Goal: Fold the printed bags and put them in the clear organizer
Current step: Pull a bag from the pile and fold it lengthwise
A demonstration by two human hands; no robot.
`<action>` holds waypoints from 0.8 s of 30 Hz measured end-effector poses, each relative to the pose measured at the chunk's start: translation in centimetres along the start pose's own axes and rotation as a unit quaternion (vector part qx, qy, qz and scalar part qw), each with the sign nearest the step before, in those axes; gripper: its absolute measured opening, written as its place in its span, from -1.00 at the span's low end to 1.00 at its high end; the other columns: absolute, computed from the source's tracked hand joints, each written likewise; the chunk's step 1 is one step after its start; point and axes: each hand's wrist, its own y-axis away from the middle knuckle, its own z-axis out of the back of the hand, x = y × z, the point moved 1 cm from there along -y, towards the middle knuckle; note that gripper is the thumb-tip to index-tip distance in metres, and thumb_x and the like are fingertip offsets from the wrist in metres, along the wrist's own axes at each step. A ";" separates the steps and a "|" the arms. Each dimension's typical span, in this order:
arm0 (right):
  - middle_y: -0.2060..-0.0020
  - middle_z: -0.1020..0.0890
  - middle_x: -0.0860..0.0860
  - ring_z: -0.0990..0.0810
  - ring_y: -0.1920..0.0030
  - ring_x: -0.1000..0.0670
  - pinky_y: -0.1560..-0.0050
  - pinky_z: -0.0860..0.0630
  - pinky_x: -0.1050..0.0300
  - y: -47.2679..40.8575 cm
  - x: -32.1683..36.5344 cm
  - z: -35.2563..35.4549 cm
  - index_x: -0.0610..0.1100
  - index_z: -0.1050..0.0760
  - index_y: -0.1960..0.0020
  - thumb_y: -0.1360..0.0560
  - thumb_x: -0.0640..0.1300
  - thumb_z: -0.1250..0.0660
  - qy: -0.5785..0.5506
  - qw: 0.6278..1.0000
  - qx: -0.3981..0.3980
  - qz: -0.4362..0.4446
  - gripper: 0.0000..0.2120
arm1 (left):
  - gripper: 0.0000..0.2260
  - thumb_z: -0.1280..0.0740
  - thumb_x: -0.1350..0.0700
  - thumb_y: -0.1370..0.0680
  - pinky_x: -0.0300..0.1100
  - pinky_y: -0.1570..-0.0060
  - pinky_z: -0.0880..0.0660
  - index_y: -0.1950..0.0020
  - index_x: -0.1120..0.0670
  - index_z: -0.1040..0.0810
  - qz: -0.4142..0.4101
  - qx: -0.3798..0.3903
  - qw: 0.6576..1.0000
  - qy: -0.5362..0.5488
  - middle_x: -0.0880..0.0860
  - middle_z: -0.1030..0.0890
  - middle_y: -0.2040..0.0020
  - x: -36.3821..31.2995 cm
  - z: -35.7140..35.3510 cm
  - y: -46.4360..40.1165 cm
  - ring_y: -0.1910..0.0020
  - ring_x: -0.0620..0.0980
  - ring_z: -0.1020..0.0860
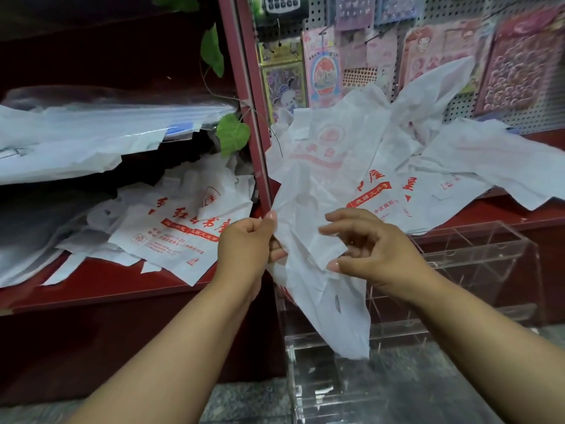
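A white plastic bag (308,209) with red print hangs in front of me, its lower end drooping over the clear organizer (477,249). My left hand (244,243) pinches the bag's left edge between thumb and fingers. My right hand (370,243) holds a folded flap of the same bag with its thumb, the fingers loosely curled above it. More printed bags lie in a loose heap (443,160) on the red shelf at the right, and another pile (180,224) lies on the lower left shelf.
A red cabinet post (253,117) separates the left shelves from the right counter. Sticker packs (324,68) hang on a pegboard behind the heap. Clear plastic sheets (91,123) fill the upper left shelf. Green leaves (232,133) dangle by the post. The floor below is speckled stone.
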 end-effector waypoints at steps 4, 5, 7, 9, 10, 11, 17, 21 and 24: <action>-0.04 -0.65 0.05 -0.62 -0.02 0.14 -0.02 -0.56 0.29 -0.1 -1.5 1.3 -0.14 -0.67 0.14 -0.28 -0.50 -0.46 -0.087 0.993 -0.076 -0.032 -0.70 | -0.56 -0.06 -0.15 -0.67 -0.20 0.41 -0.48 0.06 0.11 -0.58 0.017 -0.009 0.998 -0.062 0.08 -0.59 0.28 -1.1 1.3 -1.0 0.36 -0.01 -0.55; -0.03 -0.66 0.04 -0.63 -0.02 0.12 -0.04 -0.57 0.26 -0.1 -1.8 1.6 -0.16 -0.67 0.14 -0.28 -0.51 -0.44 -0.108 0.989 -0.087 -0.045 -0.70 | -0.57 -0.01 -0.15 -0.68 -0.13 0.24 -0.51 -0.06 0.04 -0.60 -0.016 -0.017 0.986 -0.165 0.10 -0.61 0.08 -1.1 2.0 -1.4 0.17 0.04 -0.58; -0.03 -0.67 0.01 -0.65 0.01 0.11 -0.01 -0.58 0.28 0.1 -2.0 2.0 -0.20 -0.66 0.13 -0.29 -0.52 -0.41 -0.152 0.980 -0.101 -0.077 -0.72 | -0.56 0.07 -0.17 -0.67 0.02 -0.23 -0.45 -0.37 -0.09 -0.47 -0.056 0.010 0.943 -0.329 0.05 -0.50 -0.32 -0.7 3.1 -2.0 -0.27 0.10 -0.48; -0.03 -0.68 -0.05 -0.67 0.03 0.07 0.04 -0.58 0.29 0.2 -2.2 2.3 -0.24 -0.64 0.09 -0.29 -0.50 -0.39 -0.199 0.968 -0.111 -0.106 -0.73 | -0.57 0.07 -0.19 -0.66 0.04 -0.38 -0.33 -0.50 -0.21 -0.28 -0.048 0.056 0.919 -0.387 -0.01 -0.35 -0.49 -0.1 3.7 -2.6 -0.42 0.10 -0.36; -0.01 -0.69 -0.08 -0.67 0.03 0.04 0.06 -0.59 0.29 0.3 -2.2 2.3 -0.25 -0.63 0.07 -0.28 -0.48 -0.38 -0.221 0.962 -0.112 -0.115 -0.72 | -0.59 0.05 -0.18 -0.66 0.01 -0.33 -0.39 -0.51 -0.26 -0.24 -0.047 0.075 0.916 -0.392 -0.04 -0.37 -0.48 0.1 3.8 -2.7 -0.38 0.10 -0.41; 0.02 -0.70 -0.09 -0.67 0.04 0.01 0.08 -0.59 0.28 0.4 -2.2 2.4 -0.26 -0.62 0.05 -0.27 -0.46 -0.38 -0.239 0.957 -0.112 -0.120 -0.71 | -0.62 0.02 -0.16 -0.67 -0.05 -0.18 -0.49 -0.49 -0.30 -0.23 -0.041 0.093 0.917 -0.385 -0.07 -0.44 -0.39 0.2 3.8 -2.7 -0.25 0.09 -0.51; 0.17 -0.69 -0.09 -0.67 0.13 0.00 -0.08 -0.58 0.15 0.5 -1.9 2.0 -0.26 -0.64 0.15 -0.39 -0.52 -0.27 -0.307 0.934 -0.115 -0.142 -0.75 | -0.56 -0.07 -0.10 -0.68 -0.04 0.04 -0.62 0.02 0.06 -0.69 0.028 0.127 0.946 -0.296 0.14 -0.70 0.08 1.2 3.4 -2.3 0.10 0.17 -0.65; 0.22 -0.70 -0.10 -0.67 0.13 -0.01 -0.05 -0.59 0.15 0.4 -2.2 1.6 -0.22 -0.68 0.31 -0.41 -0.52 -0.22 -0.321 0.930 -0.104 -0.148 -0.66 | -0.53 -0.08 -0.05 -0.69 -0.02 0.04 -0.62 0.06 0.20 -0.67 0.026 0.050 0.984 -0.168 0.20 -0.69 0.09 0.3 4.5 -2.7 0.11 0.19 -0.63; 0.09 -0.69 -0.16 -0.65 0.01 -0.05 -0.13 -0.55 0.11 0.4 -2.1 1.2 -0.26 -0.69 0.19 -0.33 -0.48 -0.29 -0.336 0.928 -0.081 -0.141 -0.76 | -0.57 -0.10 -0.03 -0.69 -0.12 0.19 -0.58 0.00 0.25 -0.61 0.029 0.031 0.993 -0.108 0.22 -0.67 0.11 -0.2 5.6 -2.5 0.20 0.09 -0.63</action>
